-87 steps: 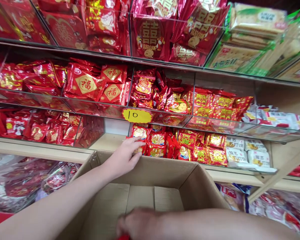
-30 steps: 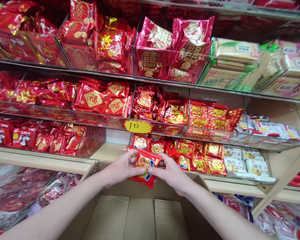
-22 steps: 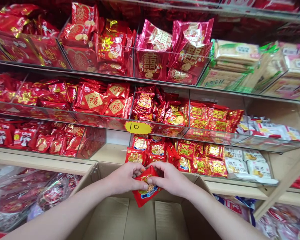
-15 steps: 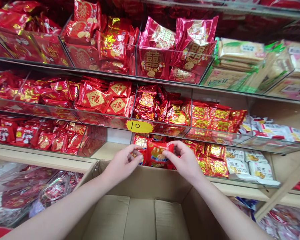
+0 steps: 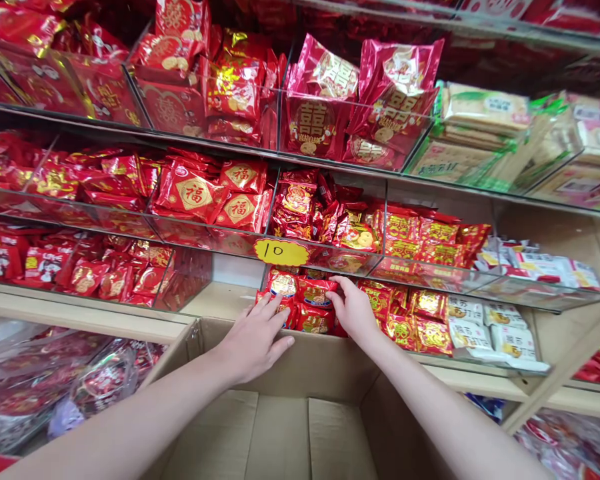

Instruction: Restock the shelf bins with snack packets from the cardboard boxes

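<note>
My left hand (image 5: 260,340) is open, palm down, its fingers reaching over the front wall of the box onto red snack packets in the low bin. Under its fingertips is a packet with a white-and-blue label (image 5: 283,283). My right hand (image 5: 355,310) has its thumb and fingers at the right edge of another red packet (image 5: 316,292), which rests among the others. A further red packet (image 5: 315,320) stands just below it. In front of the shelf, the open cardboard box (image 5: 300,363) shows bare flaps at its bottom.
Above my hands, a yellow price tag (image 5: 281,252) marked 10 hangs on the clear edge of the middle shelf (image 5: 220,243). White packets (image 5: 513,340) lie to the right. Plastic-wrapped goods (image 5: 105,373) fill the space at lower left.
The red packet in my right hand has moved down and back into the bin among the others. My left hand has flattened, its fingers now spread over the packets.
</note>
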### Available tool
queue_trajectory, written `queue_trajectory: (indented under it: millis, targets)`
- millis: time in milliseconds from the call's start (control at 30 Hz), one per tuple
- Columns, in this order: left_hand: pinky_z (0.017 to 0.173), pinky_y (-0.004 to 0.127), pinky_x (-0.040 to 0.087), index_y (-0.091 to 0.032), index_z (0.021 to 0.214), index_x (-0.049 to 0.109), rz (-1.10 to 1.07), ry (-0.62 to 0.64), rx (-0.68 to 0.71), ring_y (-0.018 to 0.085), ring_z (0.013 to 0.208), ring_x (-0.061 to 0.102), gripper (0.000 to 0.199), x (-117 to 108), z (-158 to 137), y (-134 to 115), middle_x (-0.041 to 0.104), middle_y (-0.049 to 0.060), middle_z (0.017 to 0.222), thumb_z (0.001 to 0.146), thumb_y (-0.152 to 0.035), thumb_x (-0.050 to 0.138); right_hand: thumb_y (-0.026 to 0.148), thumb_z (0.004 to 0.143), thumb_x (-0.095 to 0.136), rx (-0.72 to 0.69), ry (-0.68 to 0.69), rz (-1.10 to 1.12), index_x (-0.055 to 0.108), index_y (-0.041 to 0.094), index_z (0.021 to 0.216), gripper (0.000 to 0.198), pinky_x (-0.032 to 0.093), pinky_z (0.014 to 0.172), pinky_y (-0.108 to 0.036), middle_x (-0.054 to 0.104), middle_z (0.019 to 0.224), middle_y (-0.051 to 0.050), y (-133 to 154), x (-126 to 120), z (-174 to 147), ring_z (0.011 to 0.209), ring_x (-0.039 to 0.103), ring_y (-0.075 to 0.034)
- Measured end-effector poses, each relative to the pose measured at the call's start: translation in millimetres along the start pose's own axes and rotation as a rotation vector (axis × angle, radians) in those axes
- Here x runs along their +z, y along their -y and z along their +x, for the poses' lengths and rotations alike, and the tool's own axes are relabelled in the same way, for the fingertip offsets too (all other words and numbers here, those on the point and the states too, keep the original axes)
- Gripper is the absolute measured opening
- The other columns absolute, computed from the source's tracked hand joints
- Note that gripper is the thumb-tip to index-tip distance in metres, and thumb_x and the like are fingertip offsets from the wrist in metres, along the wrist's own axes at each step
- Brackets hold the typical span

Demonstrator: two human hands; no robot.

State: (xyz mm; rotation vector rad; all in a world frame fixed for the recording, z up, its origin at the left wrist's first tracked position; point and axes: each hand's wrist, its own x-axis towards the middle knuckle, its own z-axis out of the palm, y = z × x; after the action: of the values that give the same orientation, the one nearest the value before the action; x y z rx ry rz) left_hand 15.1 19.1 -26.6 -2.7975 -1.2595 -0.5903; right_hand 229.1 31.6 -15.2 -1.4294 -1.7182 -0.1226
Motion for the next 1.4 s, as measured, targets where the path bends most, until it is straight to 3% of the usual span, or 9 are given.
queue_trajectory:
  millis: [233, 367, 567, 767, 900, 1033, 1167, 1300, 1400]
  targets:
    - [0.095, 0.051, 0.023, -0.020, 0.123, 0.041, 0.011, 0.025, -0.004, 0.032, 0.125, 0.020, 0.050, -1, 1, 0, 0.024, 0.012, 0.138, 0.082, -0.047, 0.031, 0.024, 0.080, 0.043, -0.046, -0.065, 0.155, 0.050, 0.019, 0.094, 0.017, 0.042, 0.072, -0.029, 0.060, 0.090, -0.005, 10, -16, -13, 0.079, 0.056, -0.016]
    - [0.094, 0.051, 0.025, -0.021, 0.123, 0.040, 0.064, 0.040, -0.007, 0.032, 0.124, 0.022, 0.050, -1, 1, -2, 0.024, 0.011, 0.138, 0.082, -0.047, 0.031, 0.022, 0.079, 0.043, -0.038, 0.045, 0.178, 0.045, 0.020, 0.101, 0.023, 0.041, 0.074, -0.029, 0.058, 0.091, -0.004, 10, -15, -16, 0.080, 0.055, -0.015]
    - [0.093, 0.048, 0.027, -0.021, 0.121, 0.043, 0.121, 0.064, -0.017, 0.030, 0.124, 0.022, 0.049, -3, 2, -5, 0.021, 0.010, 0.139, 0.082, -0.047, 0.029, 0.015, 0.076, 0.044, -0.008, 0.210, -0.187, 0.049, 0.019, 0.089, 0.014, 0.022, 0.092, -0.047, 0.059, 0.081, -0.001, 8, -3, -17, 0.078, 0.053, -0.016]
    - [0.095, 0.046, 0.026, -0.020, 0.117, 0.047, 0.135, 0.068, -0.008, 0.029, 0.125, 0.020, 0.047, -4, 3, -5, 0.024, 0.009, 0.139, 0.081, -0.047, 0.032, 0.016, 0.074, 0.048, -0.095, 0.173, -0.569, 0.057, 0.016, 0.079, 0.010, 0.010, 0.093, -0.051, 0.057, 0.095, -0.008, 12, -5, -21, 0.095, 0.043, -0.023]
    - [0.095, 0.049, 0.025, -0.021, 0.118, 0.045, 0.178, 0.052, -0.002, 0.031, 0.125, 0.020, 0.046, -1, 0, -7, 0.023, 0.010, 0.139, 0.079, -0.044, 0.038, 0.023, 0.076, 0.049, -0.093, 0.263, -0.594, 0.059, 0.017, 0.080, 0.013, 0.009, 0.092, -0.053, 0.057, 0.096, -0.008, 7, -1, -17, 0.095, 0.042, -0.024]
    - [0.098, 0.048, 0.020, -0.015, 0.126, 0.036, 0.249, 0.052, 0.035, 0.030, 0.124, 0.021, 0.057, 2, -5, -14, 0.025, 0.012, 0.138, 0.073, -0.034, 0.049, 0.013, 0.077, 0.043, -0.120, 0.267, -0.612, 0.058, 0.016, 0.082, 0.016, 0.004, 0.093, -0.054, 0.059, 0.092, -0.009, 10, 1, -15, 0.095, 0.042, -0.023]
    - [0.096, 0.046, 0.025, -0.012, 0.118, 0.044, 0.233, 0.088, 0.039, 0.028, 0.118, 0.033, 0.051, 0, -5, -18, 0.038, 0.014, 0.131, 0.074, -0.036, 0.046, 0.010, 0.077, 0.040, -0.215, 0.333, -0.470, 0.053, 0.019, 0.097, 0.025, 0.007, 0.095, -0.048, 0.059, 0.099, -0.005, 15, 1, -15, 0.095, 0.045, -0.018]
    - [0.093, 0.046, 0.029, -0.012, 0.119, 0.043, 0.220, 0.095, 0.056, 0.029, 0.118, 0.032, 0.053, 0, -3, -15, 0.037, 0.014, 0.131, 0.073, -0.039, 0.047, 0.007, 0.077, 0.036, -0.196, 0.420, -0.454, 0.053, 0.019, 0.099, 0.030, 0.009, 0.094, -0.050, 0.060, 0.097, -0.005, 15, 3, -12, 0.092, 0.049, -0.018]
    - [0.094, 0.045, 0.028, -0.012, 0.122, 0.040, 0.202, 0.130, 0.045, 0.028, 0.120, 0.030, 0.058, -1, -2, -12, 0.035, 0.014, 0.133, 0.072, -0.039, 0.048, 0.007, 0.077, 0.034, -0.224, 0.390, -0.481, 0.052, 0.017, 0.102, 0.032, 0.005, 0.095, -0.051, 0.060, 0.098, -0.007, 13, 4, -12, 0.093, 0.049, -0.019]
